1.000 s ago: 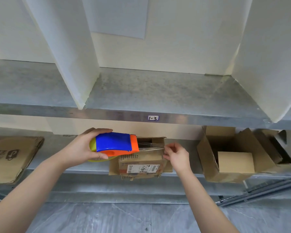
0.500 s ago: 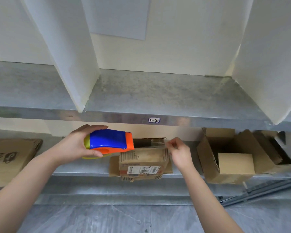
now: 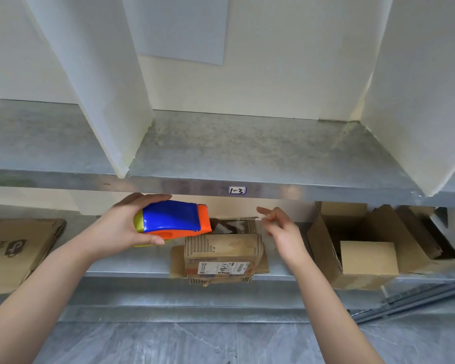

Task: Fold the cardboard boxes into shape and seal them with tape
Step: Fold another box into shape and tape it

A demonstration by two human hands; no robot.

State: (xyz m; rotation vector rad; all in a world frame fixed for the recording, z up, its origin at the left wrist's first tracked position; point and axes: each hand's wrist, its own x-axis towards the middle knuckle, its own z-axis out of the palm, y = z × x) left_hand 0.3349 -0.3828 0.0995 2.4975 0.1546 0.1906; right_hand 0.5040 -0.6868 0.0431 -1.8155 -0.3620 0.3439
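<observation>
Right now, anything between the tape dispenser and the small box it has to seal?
Nothing visible. The left hand grips the tape dispenser just up-left of the small box top, with only a stretched strip of clear tape spanning toward the right hand. The upper shelf edge sits above both, not between them.

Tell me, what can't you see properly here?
Head view:
- Inside of the tape dispenser, gripped by the left hand: hidden by its cover.
- Shipping label on the small cardboard box: print too small.
- Flattened cardboard box: cut by the left edge.
- Whether the right hand pinches the clear tape: blurred, see-through.
</observation>
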